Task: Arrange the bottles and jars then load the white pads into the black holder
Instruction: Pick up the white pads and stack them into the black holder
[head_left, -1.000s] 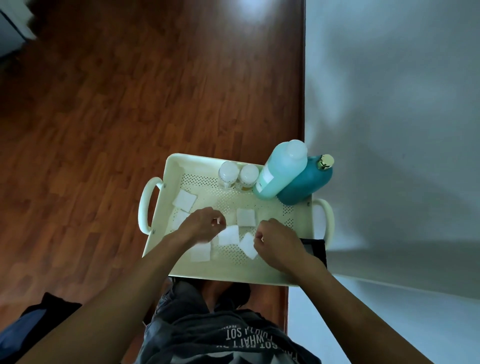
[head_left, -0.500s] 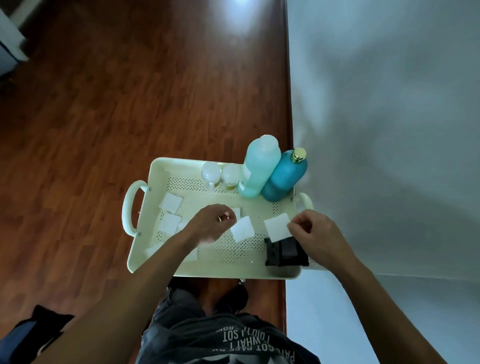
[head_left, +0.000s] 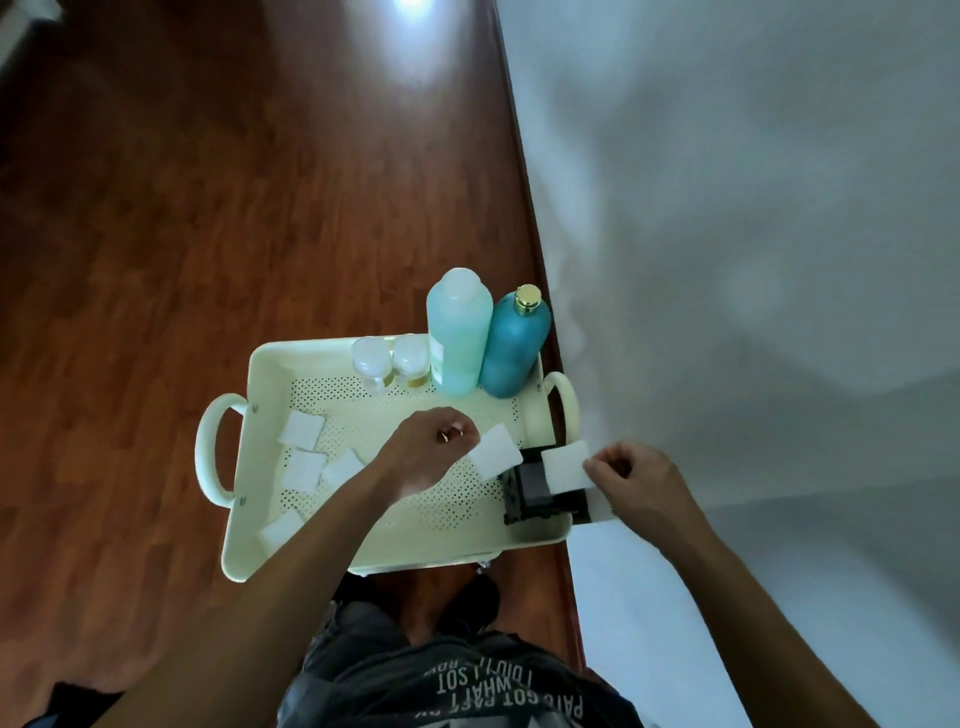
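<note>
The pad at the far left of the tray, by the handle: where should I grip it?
Pinch the far-left pad by a corner or edge, coming from above. It lies flat and alone on the tray floor, clear of the other pads, so nothing thicker is there to grip.

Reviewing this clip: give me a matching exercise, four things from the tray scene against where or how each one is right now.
1. dark teal bottle
2. black holder
3. left hand
4. right hand

A. tray's near right corner
B. tray's far right corner
C. holds a pad at the holder's right edge
D. holds a pad above the tray floor

Pairs: 1-B, 2-A, 3-D, 4-C
</note>
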